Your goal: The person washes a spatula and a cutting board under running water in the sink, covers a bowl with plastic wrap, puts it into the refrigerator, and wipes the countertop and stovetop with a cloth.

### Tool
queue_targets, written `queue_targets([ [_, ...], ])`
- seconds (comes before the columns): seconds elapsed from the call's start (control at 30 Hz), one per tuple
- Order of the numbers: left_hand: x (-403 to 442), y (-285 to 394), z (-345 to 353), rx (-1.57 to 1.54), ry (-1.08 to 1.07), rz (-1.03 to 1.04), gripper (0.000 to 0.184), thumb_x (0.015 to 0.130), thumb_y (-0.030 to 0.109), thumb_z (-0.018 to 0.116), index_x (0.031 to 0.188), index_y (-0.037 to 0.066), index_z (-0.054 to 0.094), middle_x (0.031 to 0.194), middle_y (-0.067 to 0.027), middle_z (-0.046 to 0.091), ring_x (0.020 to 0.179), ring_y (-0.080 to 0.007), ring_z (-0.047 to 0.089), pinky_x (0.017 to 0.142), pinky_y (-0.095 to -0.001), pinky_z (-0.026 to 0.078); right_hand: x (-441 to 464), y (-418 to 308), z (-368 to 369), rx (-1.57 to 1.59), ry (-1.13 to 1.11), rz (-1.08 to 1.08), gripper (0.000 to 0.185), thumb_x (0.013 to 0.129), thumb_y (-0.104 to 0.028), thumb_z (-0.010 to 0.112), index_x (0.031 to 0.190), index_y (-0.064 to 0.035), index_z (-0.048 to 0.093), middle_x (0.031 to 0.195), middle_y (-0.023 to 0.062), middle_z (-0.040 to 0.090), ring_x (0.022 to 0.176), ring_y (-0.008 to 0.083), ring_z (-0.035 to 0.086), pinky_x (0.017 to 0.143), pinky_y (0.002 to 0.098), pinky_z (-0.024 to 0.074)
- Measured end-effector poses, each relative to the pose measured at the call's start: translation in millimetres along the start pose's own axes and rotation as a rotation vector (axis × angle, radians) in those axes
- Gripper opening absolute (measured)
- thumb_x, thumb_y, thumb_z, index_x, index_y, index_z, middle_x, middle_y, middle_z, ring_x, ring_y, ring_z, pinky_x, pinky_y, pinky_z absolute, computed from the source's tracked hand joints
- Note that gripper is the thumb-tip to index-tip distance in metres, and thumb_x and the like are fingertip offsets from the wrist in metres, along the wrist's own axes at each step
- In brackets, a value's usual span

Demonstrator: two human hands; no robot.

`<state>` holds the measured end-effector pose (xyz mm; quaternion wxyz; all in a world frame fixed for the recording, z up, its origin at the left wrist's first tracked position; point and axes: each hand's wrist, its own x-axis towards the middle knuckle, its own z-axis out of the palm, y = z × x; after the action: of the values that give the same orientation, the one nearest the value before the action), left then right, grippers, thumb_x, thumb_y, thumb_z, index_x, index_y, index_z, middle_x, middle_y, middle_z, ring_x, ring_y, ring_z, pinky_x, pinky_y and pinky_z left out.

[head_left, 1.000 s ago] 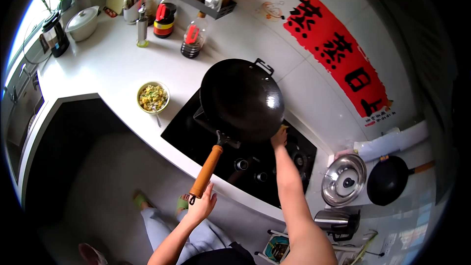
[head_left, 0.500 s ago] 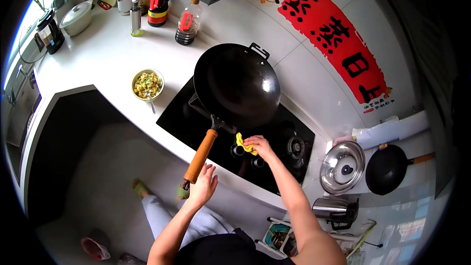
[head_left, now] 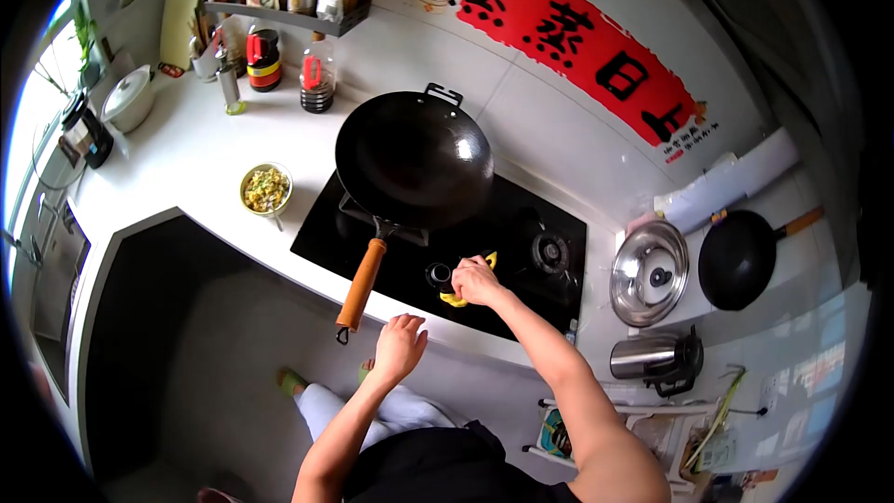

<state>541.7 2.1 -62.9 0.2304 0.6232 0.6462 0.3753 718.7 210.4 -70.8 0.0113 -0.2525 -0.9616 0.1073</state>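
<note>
My right hand (head_left: 476,280) is closed on a yellow cloth (head_left: 453,300), pressing it down around the right-hand control area of the black gas stove (head_left: 523,200). Part of the cloth shows on both sides of the fingers, and the hand covers what lies beneath. Just left of it a round stove knob (head_left: 439,275) is visible. My left hand (head_left: 401,342) hovers by the counter's front edge, holding nothing, its fingers loosely apart. A black wok (head_left: 410,154) rests on the left burner. Its wooden handle (head_left: 361,284) juts over the edge, left of my left hand and apart from it.
A bowl of food (head_left: 266,189) with a spoon stands left of the stove. Bottles and a soy sauce jar (head_left: 264,61) line the back wall below a shelf (head_left: 289,16). At right are a steel lid (head_left: 650,273), a frying pan (head_left: 738,261) and a kettle (head_left: 655,357).
My right hand has moved the cloth forward and over the right knob area, with a firmer grip. The left hand has shifted away from the wok handle. My view has turned slightly.
</note>
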Motion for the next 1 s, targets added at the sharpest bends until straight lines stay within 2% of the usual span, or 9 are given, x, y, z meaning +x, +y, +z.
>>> queue_targets([
  [0.17,6.4,36.0,-16.1,-0.005,-0.038,0.114,0.027,0.084,0.018,0.061,0.107,0.004,0.064,0.101,-0.0118,0.064,0.098,-0.0314,0.058,0.085,-0.0418,0.047,-47.1,-44.0,13.6,-0.012,0.108,-0.047,0.016,0.066,-0.011,0.062,0.051,-0.0170,0.060,0.070,-0.0059,0.062,0.085,0.0151,0.057,0.087,0.0358,0.0380],
  [0.27,17.0,78.2,-58.1,0.099,0.023,0.139,0.026,0.083,0.018,0.063,0.105,0.004,0.063,0.095,-0.0111,0.063,0.083,-0.0292,0.062,0.075,-0.0392,0.051,-80.7,-57.5,18.1,0.198,0.191,0.115,0.015,0.065,-0.009,0.061,0.054,-0.0180,0.061,0.075,-0.0085,0.065,0.086,0.0129,0.057,0.085,0.0323,0.0342],
  [0.37,44.1,92.1,-112.0,0.032,0.233,0.191,0.023,0.079,0.008,0.068,0.102,0.005,0.063,0.093,-0.0107,0.065,0.090,-0.0302,0.061,0.080,-0.0391,0.050,-111.0,-52.5,7.0,0.482,0.555,0.435,0.030,0.069,0.006,0.047,0.074,-0.0123,0.070,0.087,-0.0002,0.069,0.092,0.0198,0.059,0.086,0.0337,0.0452],
  [0.43,62.1,59.7,-134.0,0.007,0.395,0.188,0.027,0.081,0.007,0.066,0.107,0.003,0.061,0.105,-0.0148,0.061,0.098,-0.0323,0.057,0.084,-0.0391,0.047,-133.1,-22.1,8.1,0.605,0.815,0.730,0.040,0.071,0.009,0.040,0.093,-0.0083,0.069,0.097,0.0093,0.067,0.098,0.0263,0.059,0.089,0.0361,0.0479],
  [0.6,68.9,-20.4,-147.3,0.136,0.228,-0.088,0.043,0.089,0.023,0.062,0.124,0.000,0.052,0.109,-0.0159,0.062,0.102,-0.0309,0.058,0.088,-0.0369,0.047,-104.6,17.5,-26.8,0.437,0.961,0.719,0.041,0.076,0.009,0.045,0.107,-0.0096,0.065,0.109,0.0104,0.063,0.107,0.0311,0.054,0.093,0.0389,0.0446],
  [0.77,65.5,-28.1,-144.4,-0.948,-0.247,-0.629,0.057,0.096,0.035,0.053,0.140,0.003,0.035,0.109,-0.0201,0.065,0.082,-0.0280,0.068,0.066,-0.0353,0.056,-22.3,33.2,2.6,0.135,0.821,0.469,0.047,0.074,0.006,0.057,0.118,-0.0113,0.061,0.122,0.0070,0.057,0.113,0.0308,0.051,0.096,0.0412,0.0423],
  [0.87,63.1,-12.9,-149.1,-1.125,-0.338,-0.700,0.053,0.097,0.037,0.048,0.136,0.003,0.035,0.103,-0.0231,0.066,0.073,-0.0305,0.069,0.059,-0.0391,0.059,-17.0,36.1,27.9,0.229,0.543,0.639,0.050,0.077,0.002,0.059,0.122,-0.0203,0.062,0.128,0.0018,0.055,0.118,0.0294,0.049,0.099,0.0395,0.0416],
  [0.9,62.0,-8.2,-148.0,-1.160,-0.322,-0.702,0.049,0.097,0.037,0.049,0.131,0.003,0.040,0.099,-0.0222,0.067,0.063,-0.0267,0.067,0.052,-0.0331,0.056,-19.7,41.4,31.2,0.233,0.538,0.635,0.050,0.077,0.002,0.059,0.122,-0.0203,0.062,0.128,0.0018,0.055,0.118,0.0294,0.049,0.099,0.0395,0.0416],
  [1.0,64.5,-12.5,-136.4,-1.199,-0.320,-0.638,0.042,0.094,0.028,0.057,0.126,0.003,0.047,0.080,-0.0132,0.063,0.048,-0.0177,0.058,0.043,-0.0262,0.047,-36.3,52.0,24.1,0.360,0.294,0.429,0.044,0.079,0.003,0.056,0.116,-0.0190,0.067,0.126,0.0001,0.057,0.117,0.0281,0.049,0.098,0.0411,0.0407],
])
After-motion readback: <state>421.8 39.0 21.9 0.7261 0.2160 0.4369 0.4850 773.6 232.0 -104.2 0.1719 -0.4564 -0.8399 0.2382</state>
